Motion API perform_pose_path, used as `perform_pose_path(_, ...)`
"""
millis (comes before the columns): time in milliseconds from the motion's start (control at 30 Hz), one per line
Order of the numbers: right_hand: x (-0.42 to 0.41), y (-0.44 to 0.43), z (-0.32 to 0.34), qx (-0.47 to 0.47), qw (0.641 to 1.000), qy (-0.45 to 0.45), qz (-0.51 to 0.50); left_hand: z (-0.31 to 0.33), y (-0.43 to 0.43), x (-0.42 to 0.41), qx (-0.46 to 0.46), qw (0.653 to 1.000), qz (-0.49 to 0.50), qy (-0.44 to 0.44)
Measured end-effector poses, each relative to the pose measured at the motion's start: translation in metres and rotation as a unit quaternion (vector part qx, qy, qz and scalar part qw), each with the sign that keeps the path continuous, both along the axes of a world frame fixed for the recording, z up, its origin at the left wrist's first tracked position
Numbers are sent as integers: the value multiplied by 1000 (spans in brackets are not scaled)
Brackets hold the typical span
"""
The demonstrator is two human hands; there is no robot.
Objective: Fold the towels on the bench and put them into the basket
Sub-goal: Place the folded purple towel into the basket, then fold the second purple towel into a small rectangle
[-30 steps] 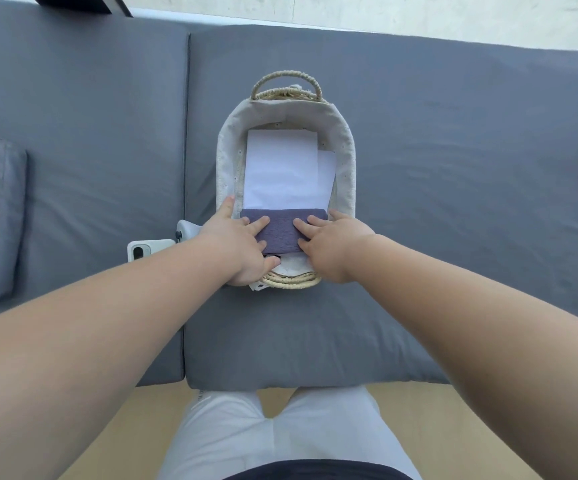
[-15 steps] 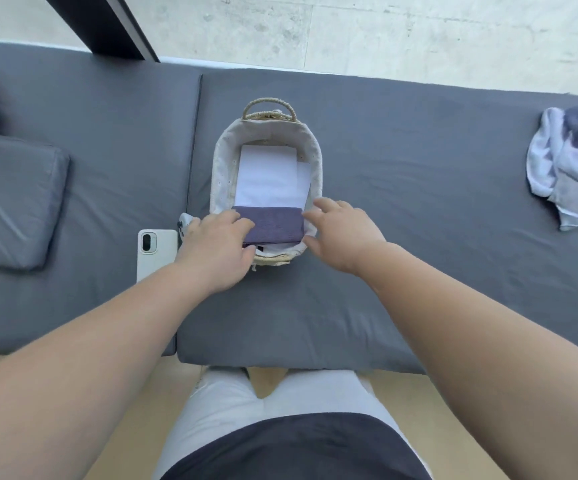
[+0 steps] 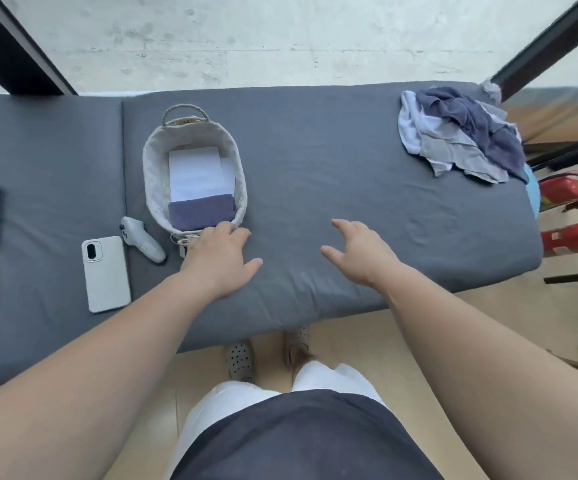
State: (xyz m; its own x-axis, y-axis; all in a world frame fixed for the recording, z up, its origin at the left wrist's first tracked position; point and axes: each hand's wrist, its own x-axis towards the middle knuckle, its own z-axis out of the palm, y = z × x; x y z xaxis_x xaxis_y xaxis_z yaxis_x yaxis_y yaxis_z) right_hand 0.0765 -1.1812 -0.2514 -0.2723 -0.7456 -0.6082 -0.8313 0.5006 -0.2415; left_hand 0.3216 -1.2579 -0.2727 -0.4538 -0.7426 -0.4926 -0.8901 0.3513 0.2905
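A grey padded surface (image 3: 315,174) is pictured against a concrete wall (image 3: 280,36), towels (image 3: 453,133) heaped at its far right corner. The left hand (image 3: 218,258) and right hand (image 3: 360,251) are held open, empty.

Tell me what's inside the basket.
The basket holds a folded purple towel at its near end and folded white towels behind it. Anything beneath them is covered.

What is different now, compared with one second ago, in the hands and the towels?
Both hands let go of the purple towel they were pressing into the basket. The left hand drew back to the basket's near rim; the right hand moved right, open above the bench. The purple towel, the white towel beside it, the basket and the phone stayed put.
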Motion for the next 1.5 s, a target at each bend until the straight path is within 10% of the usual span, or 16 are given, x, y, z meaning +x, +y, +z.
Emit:
perform_pose_path(700,-409,219,-16,-4,985,-51,-164,10,135,-429,102,994,2,38)
perform_pose_path(1500,-685,-1,-76,-24,993,-21,-112,-42,-39,-723,33,997,-73,1)
